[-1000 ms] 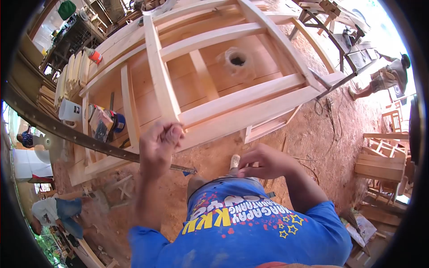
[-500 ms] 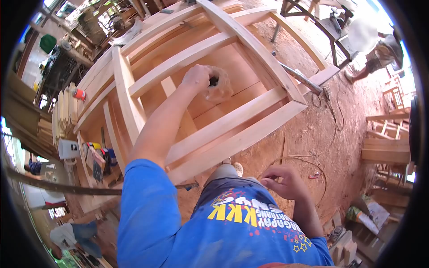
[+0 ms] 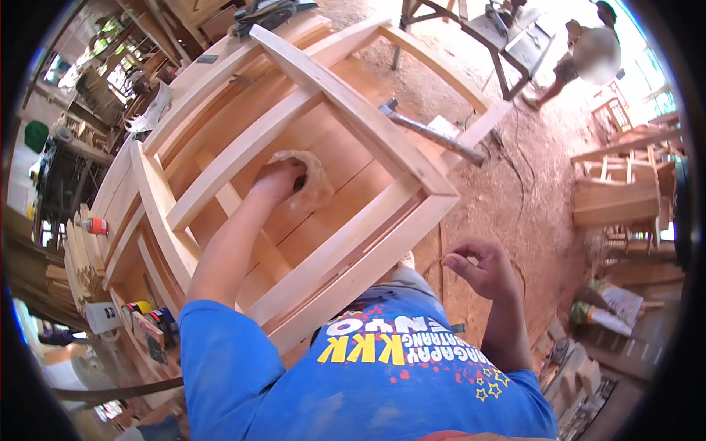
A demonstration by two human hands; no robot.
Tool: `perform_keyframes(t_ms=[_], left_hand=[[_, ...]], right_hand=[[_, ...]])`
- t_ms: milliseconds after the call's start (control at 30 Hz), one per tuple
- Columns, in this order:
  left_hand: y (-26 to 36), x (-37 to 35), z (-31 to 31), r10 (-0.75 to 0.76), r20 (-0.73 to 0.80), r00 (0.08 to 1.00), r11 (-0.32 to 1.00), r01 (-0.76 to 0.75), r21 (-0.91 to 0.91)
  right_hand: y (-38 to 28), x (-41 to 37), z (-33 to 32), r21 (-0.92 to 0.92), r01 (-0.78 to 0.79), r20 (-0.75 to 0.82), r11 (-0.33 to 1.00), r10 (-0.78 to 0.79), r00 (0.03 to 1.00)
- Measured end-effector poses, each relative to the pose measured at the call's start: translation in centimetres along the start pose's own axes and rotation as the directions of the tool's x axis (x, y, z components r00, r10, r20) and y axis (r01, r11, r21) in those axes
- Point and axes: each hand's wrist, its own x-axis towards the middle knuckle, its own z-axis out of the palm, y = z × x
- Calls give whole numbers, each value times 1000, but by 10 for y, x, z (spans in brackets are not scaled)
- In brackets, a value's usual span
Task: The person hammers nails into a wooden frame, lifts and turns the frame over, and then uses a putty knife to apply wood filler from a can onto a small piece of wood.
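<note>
My left hand (image 3: 278, 181) reaches inside a pale wooden frame (image 3: 368, 250) with several crossbars. Its fingers are closed on the rim of a crumpled, translucent plastic bag (image 3: 312, 184), whose mouth looks dark; what is inside cannot be made out. Beneath the bag lie smooth reddish-brown boards (image 3: 353, 195). Off the frame's near right corner, my right hand (image 3: 482, 266) hangs in the air in front of my shirt. Its fingers are curled with the thumb close to the index finger; anything small between them is hidden.
A bar clamp (image 3: 434, 134) lies across the frame's far right side. To the left are an orange-labelled can (image 3: 95, 226), a white container (image 3: 103, 316) and yellow-topped bottles (image 3: 140, 307). Another person (image 3: 570, 70) stands by a dark metal stand (image 3: 507, 44). Wooden furniture (image 3: 618, 202) stands at right.
My view has shifted, so the frame appears further left. My left hand still grips the bag inside the frame. My right hand has lifted away from my waist, out to the right.
</note>
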Motion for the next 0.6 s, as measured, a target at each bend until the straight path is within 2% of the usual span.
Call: perform_keyframes(t_ms=[33,133,233,267,333,367,433,467,500,533,567,600], left_hand=[[3,-4,-4,-19,-46,999,1000,19,-10],[23,-10,-24,-181,11,983,982,181,-51],[32,-16,-25,-418,-210,884,855,304,-420],[37,-18,-29,-504,-251,827,764,291,-576],[55,-28,-42,-674,-304,674,544,173,-821],[77,-40,-59,-742,-230,630,402,145,-904],[131,-69,-110,-839,-71,540,103,29,-994],[150,-86,-118,-852,-74,518,87,1,-996],[168,-104,-122,-866,-78,493,72,-30,-997],[189,-124,-125,-882,-83,464,60,-64,-996],[213,-146,-128,-905,-74,418,46,-77,-996],[237,-167,-118,-934,-69,350,7,-174,-985]], right_hand=[[1,13,-12,1,40,-7,999,-40,999],[-2,60,-47,-93,92,-61,991,-98,993],[5,122,-81,-320,154,-62,935,-182,981],[7,140,-88,-387,165,-65,907,-206,976],[35,182,-105,-581,239,62,778,-251,966],[52,205,-111,-663,287,130,691,-271,954],[80,243,-112,-708,306,225,637,-207,952],[92,263,-108,-730,323,272,602,-178,946],[103,286,-103,-722,285,334,631,-45,942],[111,303,-95,-738,301,370,605,-10,929],[119,314,-86,-754,317,405,575,27,914],[128,327,-77,-770,336,436,543,63,897]])
